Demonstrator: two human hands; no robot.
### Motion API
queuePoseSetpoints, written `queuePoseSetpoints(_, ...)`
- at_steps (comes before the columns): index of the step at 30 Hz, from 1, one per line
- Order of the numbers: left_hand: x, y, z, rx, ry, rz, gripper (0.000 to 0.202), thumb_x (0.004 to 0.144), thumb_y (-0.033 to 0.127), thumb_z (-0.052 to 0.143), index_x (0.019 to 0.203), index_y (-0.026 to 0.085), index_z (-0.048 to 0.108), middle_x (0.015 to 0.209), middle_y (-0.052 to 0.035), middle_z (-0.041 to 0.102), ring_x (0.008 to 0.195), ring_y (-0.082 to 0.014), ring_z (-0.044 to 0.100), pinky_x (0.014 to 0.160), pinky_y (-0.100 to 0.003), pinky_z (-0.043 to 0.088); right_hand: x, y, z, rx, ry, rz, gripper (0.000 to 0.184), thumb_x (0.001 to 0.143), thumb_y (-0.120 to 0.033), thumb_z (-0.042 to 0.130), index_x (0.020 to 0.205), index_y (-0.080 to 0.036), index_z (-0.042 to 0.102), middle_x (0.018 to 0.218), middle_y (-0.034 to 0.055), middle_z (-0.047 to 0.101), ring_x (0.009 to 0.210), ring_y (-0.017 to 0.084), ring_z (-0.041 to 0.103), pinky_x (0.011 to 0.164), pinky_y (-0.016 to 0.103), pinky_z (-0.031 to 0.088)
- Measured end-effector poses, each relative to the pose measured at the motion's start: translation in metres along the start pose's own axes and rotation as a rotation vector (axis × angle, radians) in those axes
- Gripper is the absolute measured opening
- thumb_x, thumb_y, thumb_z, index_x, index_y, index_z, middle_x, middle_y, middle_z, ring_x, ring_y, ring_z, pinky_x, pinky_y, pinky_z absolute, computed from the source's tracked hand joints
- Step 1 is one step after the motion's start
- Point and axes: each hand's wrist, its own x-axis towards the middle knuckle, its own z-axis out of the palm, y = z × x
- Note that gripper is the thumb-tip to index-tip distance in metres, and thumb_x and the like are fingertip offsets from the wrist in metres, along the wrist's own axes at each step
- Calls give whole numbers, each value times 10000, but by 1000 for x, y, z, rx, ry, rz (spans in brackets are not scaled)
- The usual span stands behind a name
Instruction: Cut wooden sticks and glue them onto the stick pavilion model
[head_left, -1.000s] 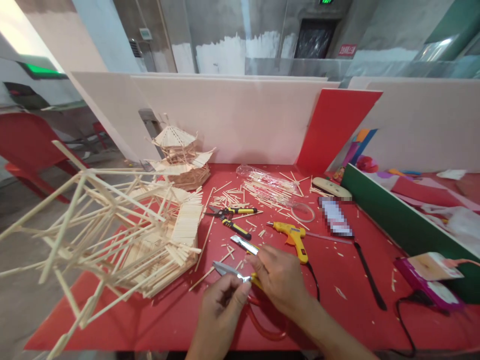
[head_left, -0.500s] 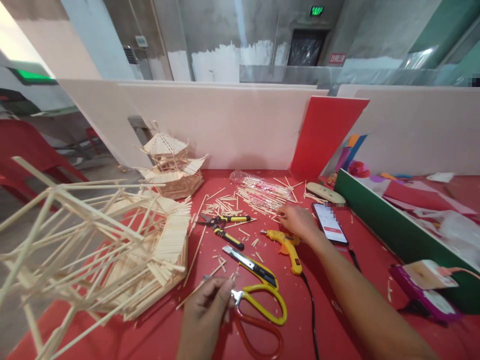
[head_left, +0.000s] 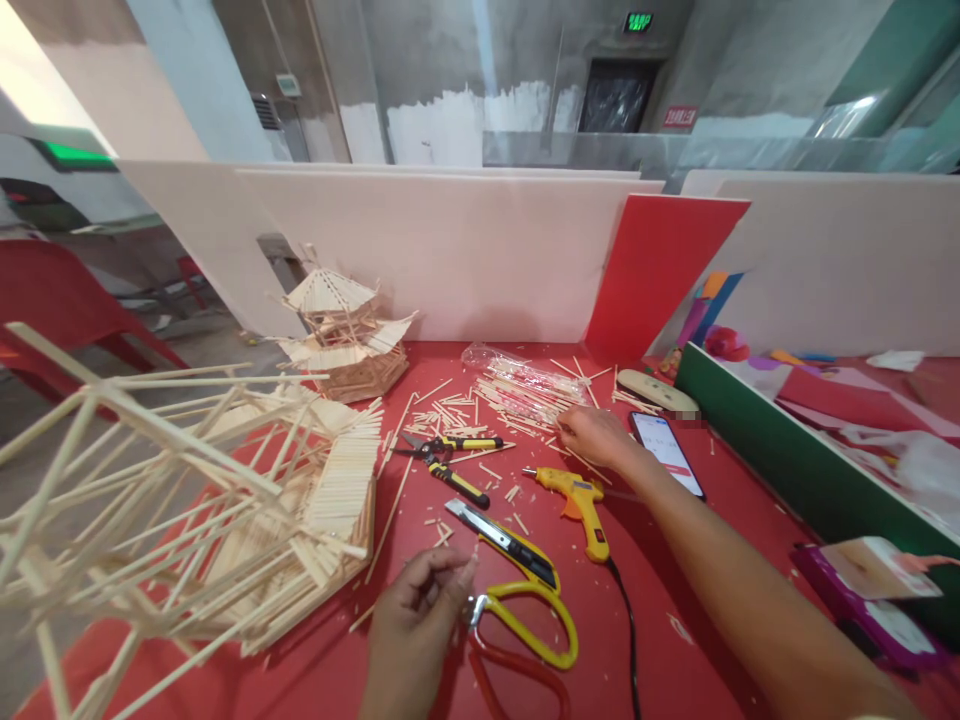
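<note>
My left hand (head_left: 416,625) hovers low at the table's near edge, its fingers pinched together just left of the pivot of the yellow-handled scissors (head_left: 529,625). What it pinches is too small to make out. My right hand (head_left: 596,437) is stretched across to the loose wooden sticks (head_left: 517,400) beside a clear plastic bag (head_left: 510,365), with its fingers closed down on thin sticks there. Between the hands lie a yellow utility knife (head_left: 502,535), a yellow glue gun (head_left: 581,497) and yellow-handled snips (head_left: 450,455).
A large stick frame model (head_left: 187,490) fills the left side, with a smaller stick pagoda (head_left: 345,335) behind it. A phone (head_left: 666,452) lies right of my right hand. A green box wall (head_left: 787,450), a red board (head_left: 660,265) and a pink packet (head_left: 862,595) stand at the right.
My right hand let go of the scissors near my left hand and reached out to the stick pile at the back. The scissors now lie on the table. My left hand stayed low.
</note>
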Motion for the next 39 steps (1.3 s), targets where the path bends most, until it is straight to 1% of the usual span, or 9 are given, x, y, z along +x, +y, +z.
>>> queuePoseSetpoints(4, -6, 2, -6, 135, -30, 108, 485, 801, 545, 670, 494, 180, 580, 434, 27, 447, 451, -104, 405, 497, -225, 379, -52, -17, -19, 145, 114, -92, 284, 1034, -224, 357, 1112, -180, 626, 1156, 91, 625, 1044, 175, 616, 915, 309, 488)
queuePoseSetpoints(7, -11, 7, -6, 182, -90, 240, 453, 773, 512, 717, 493, 167, 628, 540, -22, 546, 554, -132, 503, 558, -229, 422, -103, -47, -24, 260, 128, -215, 319, 1026, -198, 325, 1153, -233, 615, 1074, 41, 629, 984, 135, 616, 868, 237, 485)
queuePoseSetpoints(9, -15, 8, -6, 114, -123, 190, 382, 752, 512, 740, 599, 165, 696, 558, -24, 573, 522, -123, 507, 510, -219, 409, -132, -72, -22, 444, 155, -308, 368, 993, -152, 346, 1240, -264, 595, 1027, 46, 600, 929, 153, 606, 815, 262, 490)
queuePoseSetpoints(13, -26, 5, -16, -110, -118, -8, 381, 660, 510, 820, 820, 172, 746, 569, -5, 620, 396, -70, 446, 397, -182, 334, -164, -120, -8, 616, 121, -409, 247, 1000, -257, 448, 1102, -279, 672, 907, 30, 581, 809, 147, 591, 699, 239, 465)
queuePoseSetpoints(18, -46, 8, -43, -293, -22, -25, 333, 644, 445, 856, 646, 148, 705, 419, 30, 529, 368, -45, 420, 396, -148, 309, -172, -175, 15, 826, 223, -515, 192, 977, -318, 541, 937, -230, 707, 775, 7, 614, 709, 126, 598, 647, 215, 440)
queuePoseSetpoints(22, -56, 15, -66, -494, 135, -39, 305, 599, 373, 896, 666, 159, 689, 488, 41, 571, 382, -22, 394, 395, -133, 300, -178, -216, 27, 940, 227, -536, 161, 944, -319, 584, 910, -224, 709, 730, -1, 643, 650, 126, 604, 613, 212, 442)
queuePoseSetpoints(26, -58, 22, -80, -544, 152, -28, 326, 601, 377, 889, 670, 147, 668, 511, 42, 570, 381, -20, 392, 367, -123, 279, -182, -243, 29, 932, 281, -546, 217, 954, -273, 541, 805, -209, 684, 680, 0, 620, 620, 119, 587, 594, 213, 421)
queuePoseSetpoints(33, -55, 33, -85, -553, 106, -33, 328, 574, 348, 885, 684, 159, 641, 432, 74, 490, 360, -29, 363, 341, -117, 240, -175, -257, 23, 922, 446, -526, 210, 946, -240, 551, 766, -205, 652, 660, -6, 617, 590, 111, 562, 566, 214, 396)
queuePoseSetpoints(39, -55, 28, -93, -323, 41, -6, 268, 641, 356, 831, 673, 145, 669, 387, 64, 476, 317, -27, 351, 337, -129, 223, -166, -247, 19, 1110, 369, -332, 169, 937, -322, 576, 916, -223, 711, 839, 29, 701, 757, 158, 644, 682, 231, 493)
